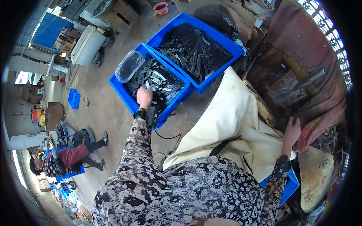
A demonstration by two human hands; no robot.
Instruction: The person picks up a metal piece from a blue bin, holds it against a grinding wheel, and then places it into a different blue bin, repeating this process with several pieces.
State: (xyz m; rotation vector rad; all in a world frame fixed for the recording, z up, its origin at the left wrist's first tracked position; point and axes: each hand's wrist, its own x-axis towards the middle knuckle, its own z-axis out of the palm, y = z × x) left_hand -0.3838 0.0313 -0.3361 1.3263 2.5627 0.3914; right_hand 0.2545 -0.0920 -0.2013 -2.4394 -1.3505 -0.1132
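My left hand (144, 96) reaches into the nearer blue crate (120, 89), its fingers closed over the dark flat metal parts (162, 83) heaped inside. A clear plastic scoop-like container (129, 66) rests on that crate's far corner. A second, larger blue crate (220, 36) of the same dark metal pieces stands just behind it. My right hand (292, 130) rests against the edge of a rusty, dark machine bed (286, 88) at the right; what its fingers touch is hidden. A cream cloth (230, 124) covers my lap.
Bare concrete floor (102, 113) lies left of the crates. Another person sits low at the far left (64, 158) near a small blue crate (74, 98). A white tank (87, 44) and wooden pallets stand at the back. A blue bin (289, 187) sits under my right forearm.
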